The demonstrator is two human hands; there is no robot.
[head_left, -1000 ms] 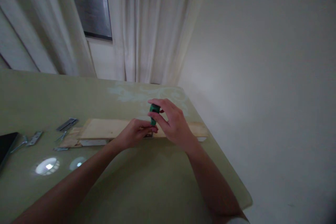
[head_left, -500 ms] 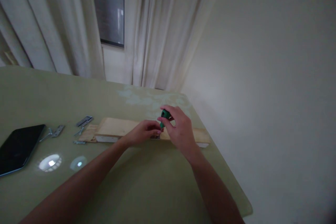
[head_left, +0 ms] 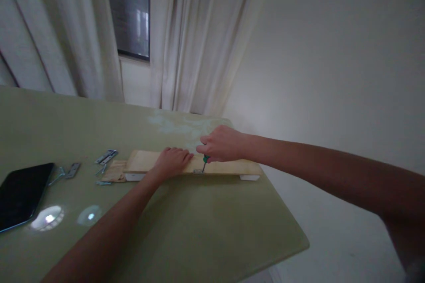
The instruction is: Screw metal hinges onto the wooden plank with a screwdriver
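Note:
My right hand (head_left: 221, 143) is closed in a fist around the green handle of a screwdriver (head_left: 206, 159). The screwdriver's shaft points down at a small metal hinge (head_left: 198, 171) on the near edge of a pale wooden board (head_left: 229, 166). Its tip meets the right part of the hinge; whether a screw sits under it is too small to tell. Left of the hinge, my left hand (head_left: 171, 161) lies flat on top of the board, fingers stretched over it. White blocks (head_left: 249, 177) show under the board, and a second wooden piece (head_left: 114, 171) sticks out at its left end.
On the green table (head_left: 199, 221), loose hinges (head_left: 106, 156) and screws (head_left: 104, 183) lie left of the board. Another hinge (head_left: 73, 170) is near a black tablet (head_left: 25, 192). Curtains (head_left: 192, 44) and a wall (head_left: 315, 75) stand behind and to the right.
My left hand has left the screwdriver's shaft and now rests flat on the board. My right hand has turned over, elbow swung out right, from a fingertip hold to a fist on the handle.

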